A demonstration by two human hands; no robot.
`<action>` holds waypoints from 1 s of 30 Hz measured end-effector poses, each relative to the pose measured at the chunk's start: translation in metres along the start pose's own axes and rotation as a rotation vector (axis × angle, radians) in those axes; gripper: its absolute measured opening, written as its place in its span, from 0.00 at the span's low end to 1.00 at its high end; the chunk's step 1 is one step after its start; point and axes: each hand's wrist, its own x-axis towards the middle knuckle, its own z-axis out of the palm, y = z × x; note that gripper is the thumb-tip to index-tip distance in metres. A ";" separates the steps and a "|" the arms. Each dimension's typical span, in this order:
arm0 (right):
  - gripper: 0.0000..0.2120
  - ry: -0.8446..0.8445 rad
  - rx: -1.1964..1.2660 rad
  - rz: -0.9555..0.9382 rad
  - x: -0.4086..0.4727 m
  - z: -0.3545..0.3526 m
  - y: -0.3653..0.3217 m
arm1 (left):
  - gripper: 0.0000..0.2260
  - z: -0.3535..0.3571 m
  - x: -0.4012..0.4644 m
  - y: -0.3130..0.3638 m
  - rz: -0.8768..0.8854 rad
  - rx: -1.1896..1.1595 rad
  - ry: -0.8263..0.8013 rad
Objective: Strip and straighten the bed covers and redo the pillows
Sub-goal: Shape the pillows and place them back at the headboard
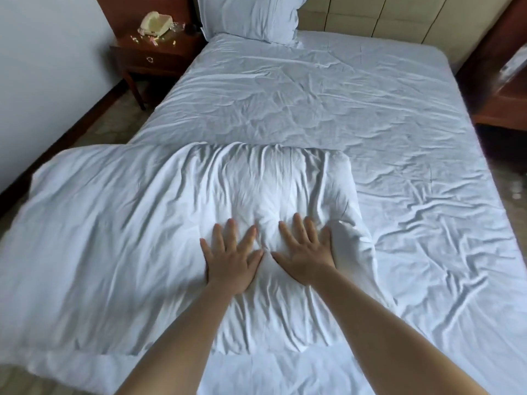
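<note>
A white pillow in a loose, wrinkled case (119,223) lies across the near left part of the bed, its left end hanging past the mattress edge. My left hand (231,258) and my right hand (306,252) press flat on it side by side, fingers straight and spread. A wrinkled white sheet (356,115) covers the mattress. A second white pillow (248,17) stands against the padded headboard (370,15) at the far left corner of the bed.
A wooden nightstand (154,57) with a cream telephone (155,24) and small scattered items stands left of the bed head, by the white wall. Another wooden piece of furniture (502,89) sits on the right. Patterned floor shows along both sides.
</note>
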 end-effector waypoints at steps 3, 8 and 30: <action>0.37 0.017 -0.060 -0.037 -0.028 -0.001 0.015 | 0.26 -0.002 -0.026 0.016 -0.022 -0.047 -0.065; 0.42 -0.008 -0.100 -0.050 -0.066 0.002 0.048 | 0.29 -0.003 -0.053 0.037 -0.021 -0.039 -0.106; 0.44 0.030 -0.028 -0.090 -0.052 0.031 -0.003 | 0.36 0.009 -0.063 -0.011 0.027 0.170 0.055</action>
